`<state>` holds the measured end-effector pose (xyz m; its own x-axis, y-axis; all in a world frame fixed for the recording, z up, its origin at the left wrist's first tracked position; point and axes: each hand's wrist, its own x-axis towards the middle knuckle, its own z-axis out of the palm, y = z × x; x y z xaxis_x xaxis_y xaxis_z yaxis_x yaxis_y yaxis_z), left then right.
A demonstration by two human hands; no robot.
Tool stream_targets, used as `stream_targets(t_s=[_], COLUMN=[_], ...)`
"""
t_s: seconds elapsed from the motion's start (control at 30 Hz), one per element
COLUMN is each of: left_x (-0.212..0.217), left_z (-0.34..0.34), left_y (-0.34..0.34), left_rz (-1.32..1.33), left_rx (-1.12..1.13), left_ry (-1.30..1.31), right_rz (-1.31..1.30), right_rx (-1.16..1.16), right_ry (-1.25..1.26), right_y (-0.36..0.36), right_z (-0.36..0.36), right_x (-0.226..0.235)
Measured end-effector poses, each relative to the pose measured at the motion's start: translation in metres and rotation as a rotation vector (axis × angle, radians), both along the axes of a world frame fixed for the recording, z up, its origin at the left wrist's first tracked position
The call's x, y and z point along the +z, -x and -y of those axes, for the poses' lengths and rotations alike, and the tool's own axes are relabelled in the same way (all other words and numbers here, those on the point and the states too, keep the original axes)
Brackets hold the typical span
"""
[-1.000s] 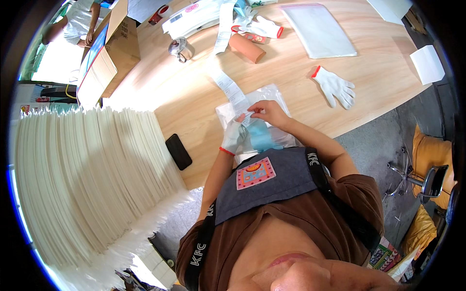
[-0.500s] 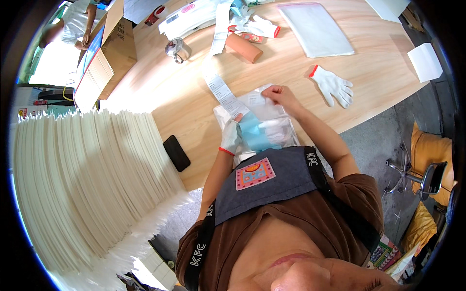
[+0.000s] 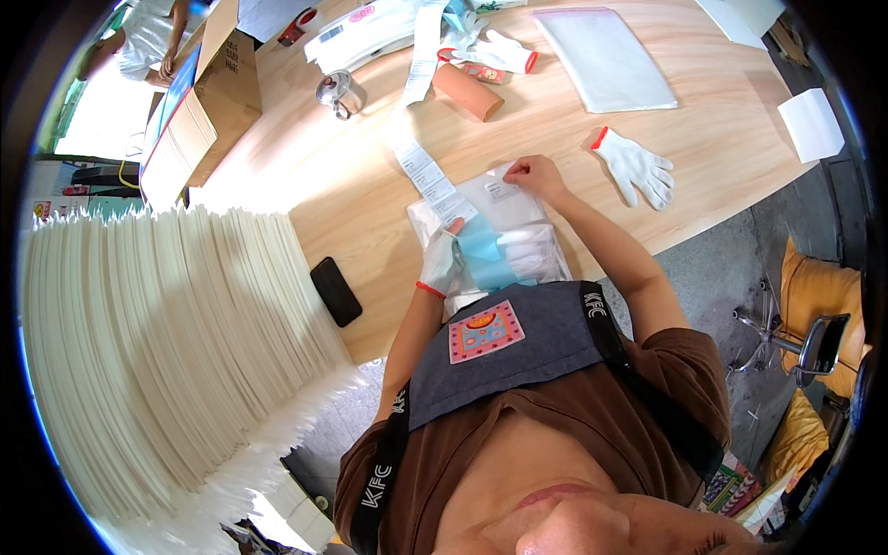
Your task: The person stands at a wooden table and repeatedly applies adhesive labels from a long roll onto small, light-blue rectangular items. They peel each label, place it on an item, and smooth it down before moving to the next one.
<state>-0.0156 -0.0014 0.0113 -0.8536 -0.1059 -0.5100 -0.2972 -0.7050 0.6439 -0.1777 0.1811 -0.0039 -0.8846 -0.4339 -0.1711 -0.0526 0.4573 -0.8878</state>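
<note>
My left hand [image 3: 442,261], in a white knit glove with a red cuff and a bare thumb tip, holds a long strip of printed white labels [image 3: 427,180]. A bare light-blue backing length [image 3: 486,254] hangs from it across the bag. Under both hands lies a stack of clear plastic bags [image 3: 532,215], with white contents showing through. My bare right hand [image 3: 536,178] is at the stack's far right corner, its fingers bent and pressed together. Beside those fingertips a small white label [image 3: 500,189] lies on the top bag. Whatever the fingertips pinch is hidden.
A white glove [image 3: 636,168] lies to the right, below flat clear bags [image 3: 606,60]. Farther back are a brown cardboard tube [image 3: 465,92] and a lidded glass cup [image 3: 339,94]. At left are a phone [image 3: 336,291], a tall white stack [image 3: 166,342] and a carton [image 3: 217,102]. Another person [image 3: 148,42] stands behind it.
My right hand has drawn back slightly toward the bag's far edge, leaving the small label more exposed. The left hand keeps its hold on the strip, nearly still.
</note>
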Motion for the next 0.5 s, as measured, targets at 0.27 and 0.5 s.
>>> stream_targets(t_s=[0.27,0.5], left_x=[0.004,0.007], left_z=[0.001,-0.002], left_y=[0.000,0.000], left_rz=[0.024,0.005], left_rx=[-0.025,0.010], left_ry=[0.025,0.016], right_rz=[-0.411,-0.377], right_rx=[-0.056,0.005], right_ry=[-0.106,0.189], right_y=[-0.024,-0.041], right_z=[0.001,0.000], right_x=[0.015,0.046])
